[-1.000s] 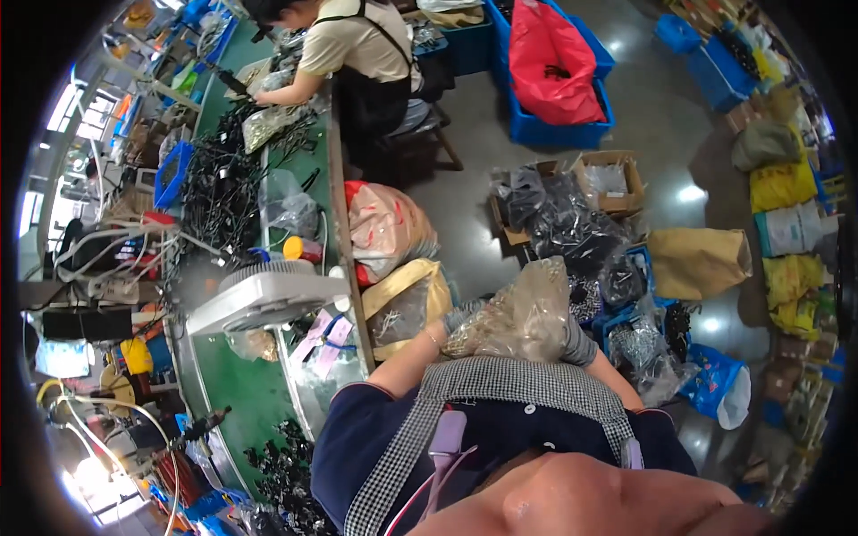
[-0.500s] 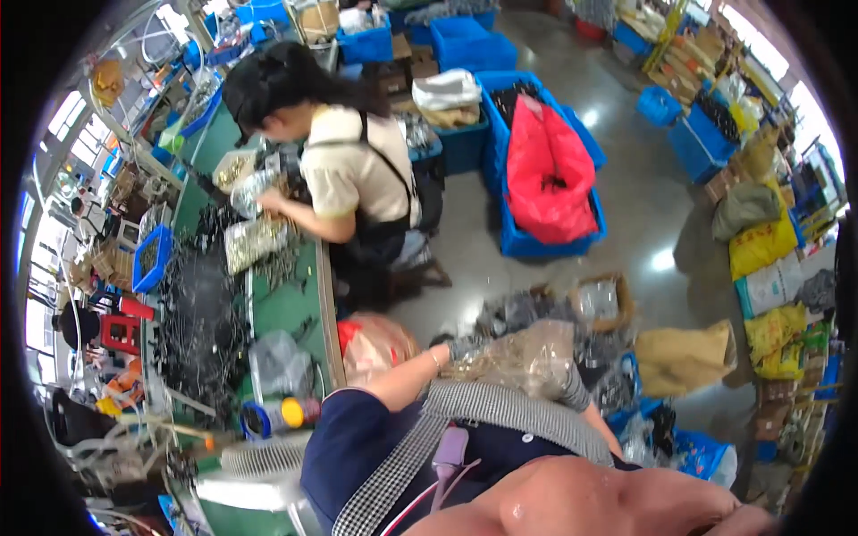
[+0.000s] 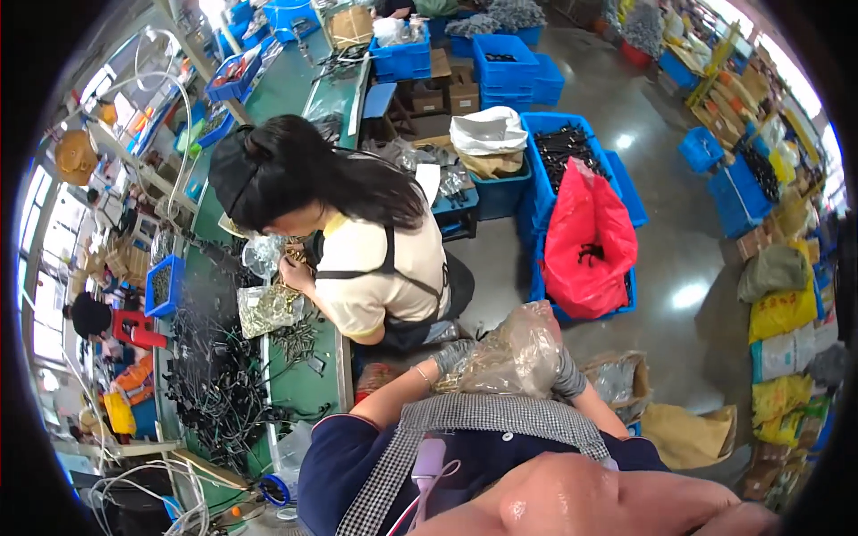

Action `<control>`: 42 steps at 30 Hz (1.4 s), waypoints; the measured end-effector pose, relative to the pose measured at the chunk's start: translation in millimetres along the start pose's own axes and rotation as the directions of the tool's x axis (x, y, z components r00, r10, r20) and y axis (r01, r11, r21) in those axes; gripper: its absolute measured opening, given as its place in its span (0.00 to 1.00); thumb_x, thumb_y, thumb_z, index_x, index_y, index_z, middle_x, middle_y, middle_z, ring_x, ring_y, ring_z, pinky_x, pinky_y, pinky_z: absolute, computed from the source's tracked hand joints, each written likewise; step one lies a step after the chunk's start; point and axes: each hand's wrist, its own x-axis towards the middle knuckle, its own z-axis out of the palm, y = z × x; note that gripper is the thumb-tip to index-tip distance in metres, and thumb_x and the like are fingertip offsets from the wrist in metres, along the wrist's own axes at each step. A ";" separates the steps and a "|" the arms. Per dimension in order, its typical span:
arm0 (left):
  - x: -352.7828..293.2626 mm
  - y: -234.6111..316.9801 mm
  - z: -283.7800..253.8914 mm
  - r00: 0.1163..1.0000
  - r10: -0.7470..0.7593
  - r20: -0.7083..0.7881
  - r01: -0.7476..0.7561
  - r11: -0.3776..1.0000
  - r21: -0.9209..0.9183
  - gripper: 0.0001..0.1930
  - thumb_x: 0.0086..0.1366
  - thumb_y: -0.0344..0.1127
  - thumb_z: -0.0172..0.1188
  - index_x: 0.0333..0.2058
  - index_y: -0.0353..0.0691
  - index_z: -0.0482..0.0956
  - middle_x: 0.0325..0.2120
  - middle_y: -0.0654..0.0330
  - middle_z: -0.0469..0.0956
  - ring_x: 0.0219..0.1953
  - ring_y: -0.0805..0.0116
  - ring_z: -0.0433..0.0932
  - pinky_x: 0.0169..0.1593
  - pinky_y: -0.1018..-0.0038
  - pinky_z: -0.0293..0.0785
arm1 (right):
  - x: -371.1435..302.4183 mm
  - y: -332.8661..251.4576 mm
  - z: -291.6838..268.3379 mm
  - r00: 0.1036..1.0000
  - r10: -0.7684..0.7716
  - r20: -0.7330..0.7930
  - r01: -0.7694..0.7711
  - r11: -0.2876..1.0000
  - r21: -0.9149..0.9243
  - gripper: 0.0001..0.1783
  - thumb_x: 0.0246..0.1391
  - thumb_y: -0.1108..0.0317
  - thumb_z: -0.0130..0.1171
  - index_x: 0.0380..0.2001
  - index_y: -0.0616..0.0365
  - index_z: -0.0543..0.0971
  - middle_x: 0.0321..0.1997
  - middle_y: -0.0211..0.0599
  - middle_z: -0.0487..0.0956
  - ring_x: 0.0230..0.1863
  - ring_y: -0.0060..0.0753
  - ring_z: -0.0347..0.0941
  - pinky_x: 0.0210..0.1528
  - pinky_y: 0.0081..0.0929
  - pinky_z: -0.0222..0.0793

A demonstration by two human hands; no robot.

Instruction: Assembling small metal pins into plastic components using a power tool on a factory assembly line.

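Note:
Between my two hands, in front of my checked apron, is a large clear plastic bag with small brass-coloured pieces showing through it. My left hand, in a grey glove, is closed on the bag's left side. On the right side my right hand, gloved in grey too, grips the bag; its fingers are partly hidden behind the plastic. Ahead to the left, a co-worker in a cream top bends over the green bench with a hand at small metal parts beside a clear bag of parts.
Black cables lie heaped on the bench. Ahead, a red sack rests on blue crates. A cardboard box with clear plastic and a brown sack are at my right. Sacks and crates line the far right.
My view has shifted, and the bag now stands more upright between my hands. My right hand has come up into view beside it. The co-worker leans further over the bench.

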 end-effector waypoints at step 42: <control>82.5 469.3 84.1 0.411 0.803 -0.431 -0.884 0.237 -0.402 0.31 0.59 0.58 0.51 0.54 0.43 0.64 0.44 0.55 0.74 0.10 0.82 0.54 0.15 0.83 0.55 | 907.0 30.8 -0.3 0.633 -0.566 0.528 0.460 0.824 0.332 0.13 0.49 0.67 0.52 0.38 0.59 0.76 0.41 0.38 0.76 0.41 0.32 0.72 0.44 0.29 0.68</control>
